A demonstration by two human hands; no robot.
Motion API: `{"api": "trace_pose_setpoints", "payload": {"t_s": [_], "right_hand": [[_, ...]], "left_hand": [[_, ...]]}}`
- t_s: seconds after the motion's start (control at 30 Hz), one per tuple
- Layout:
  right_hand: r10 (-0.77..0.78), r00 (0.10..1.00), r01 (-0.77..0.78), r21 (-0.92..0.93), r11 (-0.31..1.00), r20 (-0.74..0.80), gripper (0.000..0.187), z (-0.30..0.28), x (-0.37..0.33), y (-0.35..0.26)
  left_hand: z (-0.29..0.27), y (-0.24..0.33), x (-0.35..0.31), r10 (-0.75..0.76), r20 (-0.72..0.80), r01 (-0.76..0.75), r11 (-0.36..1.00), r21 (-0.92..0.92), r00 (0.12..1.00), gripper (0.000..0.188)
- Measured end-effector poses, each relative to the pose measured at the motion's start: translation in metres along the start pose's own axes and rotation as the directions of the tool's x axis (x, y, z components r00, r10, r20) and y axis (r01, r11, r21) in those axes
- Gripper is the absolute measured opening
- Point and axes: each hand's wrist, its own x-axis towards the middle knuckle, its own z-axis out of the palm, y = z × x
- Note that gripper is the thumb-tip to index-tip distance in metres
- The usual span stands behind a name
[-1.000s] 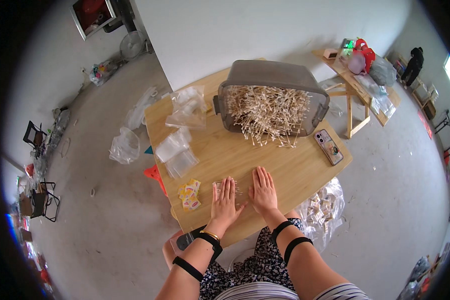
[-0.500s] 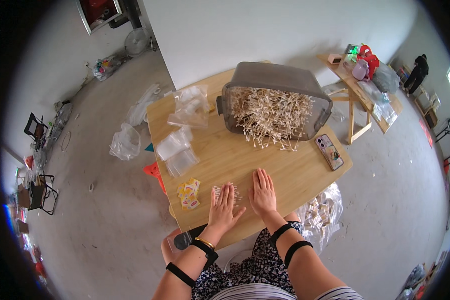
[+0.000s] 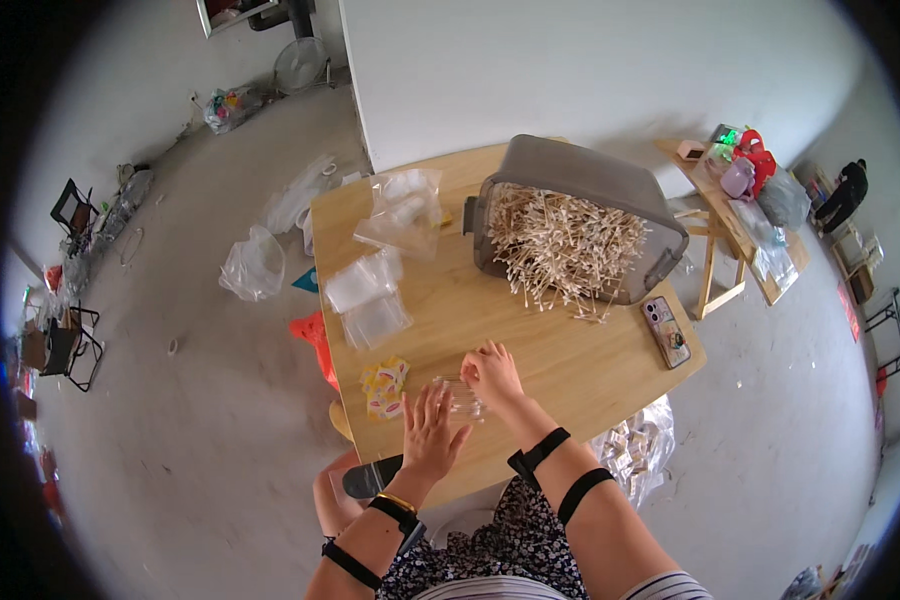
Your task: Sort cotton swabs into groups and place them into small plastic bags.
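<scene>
A small row of cotton swabs (image 3: pixel 464 400) lies side by side on the wooden table (image 3: pixel 530 345) in front of me. My left hand (image 3: pixel 431 430) rests at the row's left end, palm down, fingers stretched out. Over the row's far right side my right hand (image 3: pixel 494 376) is closed, its fingers curled together; whatever they may pinch is hidden. Further back, a grey plastic bin (image 3: pixel 580 165) lies tipped on its side, and a heap of loose cotton swabs (image 3: pixel 565 240) spills from its mouth. Small yellow-and-white paper cards (image 3: pixel 384 388) lie left of my left hand.
Clear plastic bags (image 3: pixel 370 290) cover the table's left side. A phone (image 3: pixel 665 332) lies by the right edge. Below that edge stands a clear bag of filled packets (image 3: pixel 635 450). A second table (image 3: pixel 705 185) holds assorted things; a person (image 3: pixel 845 197) stands beyond it.
My right hand has moved left from flat on the table to the swabs and curled its fingers. My left hand has slid slightly left and nearer, uncovering more of the row. The view has shifted slightly.
</scene>
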Motion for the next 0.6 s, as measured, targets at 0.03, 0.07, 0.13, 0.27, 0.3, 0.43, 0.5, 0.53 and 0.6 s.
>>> {"api": "trace_pose_setpoints", "payload": {"t_s": [0.03,0.07,0.13,0.27,0.3,0.43,0.5,0.53,0.6], "right_hand": [[-0.022,1.0,0.022,-0.002,1.0,0.011,0.006,-0.001,0.001,0.001],[-0.042,0.999,0.042,-0.004,0.999,0.022,0.004,-0.003,0.002,0.001],[-0.03,1.0,0.029,-0.015,0.999,-0.006,0.004,-0.004,0.004,0.008],[0.041,0.994,-0.045,-0.04,0.998,-0.104,0.006,-0.015,0.006,0.025],[0.041,0.994,-0.045,-0.039,0.998,-0.1,0.006,-0.017,0.002,0.022],[-0.062,0.974,0.056,-0.035,0.998,-0.22,0.026,-0.028,-0.034,0.03],[-0.11,0.98,0.109,-0.015,0.994,-0.165,0.039,-0.021,-0.062,0.025],[-0.157,0.985,0.148,-0.103,0.984,-0.078,0.053,-0.021,-0.079,0.007],[-0.189,0.982,0.187,-0.191,0.964,0.003,0.067,-0.018,-0.094,-0.005]], "left_hand": [[0.001,0.001,0.002,-0.004,0.001,0.004,1.0,-0.006,1.0,0.071],[0.002,0.002,0.005,0.007,-0.004,-0.007,1.0,-0.001,1.0,0.071],[0.004,0.005,0.01,0.021,-0.009,-0.021,1.0,-0.002,1.0,0.072],[0.011,0.005,0.016,0.04,-0.002,-0.04,0.999,0.02,0.999,0.074],[0.012,0.003,0.015,0.029,0.033,-0.03,0.999,0.024,0.999,0.075],[-0.005,0.009,0.014,0.017,0.145,-0.015,1.0,-0.015,0.989,0.078],[-0.008,0.001,0.006,-0.028,0.059,0.032,0.997,-0.075,0.998,0.084],[-0.005,-0.008,0.001,-0.037,0.064,0.041,0.997,-0.067,0.997,0.084],[0.002,-0.017,0.002,-0.061,0.024,0.059,0.996,0.074,0.998,0.089]]}}
